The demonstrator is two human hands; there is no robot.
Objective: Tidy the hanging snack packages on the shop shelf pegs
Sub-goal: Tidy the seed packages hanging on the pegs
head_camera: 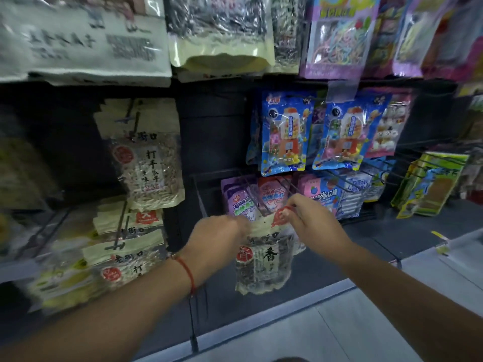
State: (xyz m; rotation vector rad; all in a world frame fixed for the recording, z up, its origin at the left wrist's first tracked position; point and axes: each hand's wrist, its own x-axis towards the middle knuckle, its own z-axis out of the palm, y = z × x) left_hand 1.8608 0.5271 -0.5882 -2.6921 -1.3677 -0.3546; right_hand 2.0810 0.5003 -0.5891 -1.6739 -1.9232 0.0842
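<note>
Hands meet at the top edge of a seed bag (262,267) held low in front of the shelf. Left hand (222,237) grips the bag's cream header on the left, fingers curled over it; a red cord (187,271) circles that wrist. Right hand (312,218) pinches the header's right corner by its red seal, thumb and fingers closed on it. The bag hangs from both hands, clear-fronted, packed with dark seeds. Whether its hole is on a peg cannot be told.

Behind the hands, purple and pink bags (244,202) hang in a wire rack (202,194). Above them, two blue candy bags (286,134) show coloured sweets through windows. To the left, a pale seed bag (150,171) hangs on a peg (132,118), with more cream bags (125,241) stacked below it. A green pack (431,186) hangs far right.
</note>
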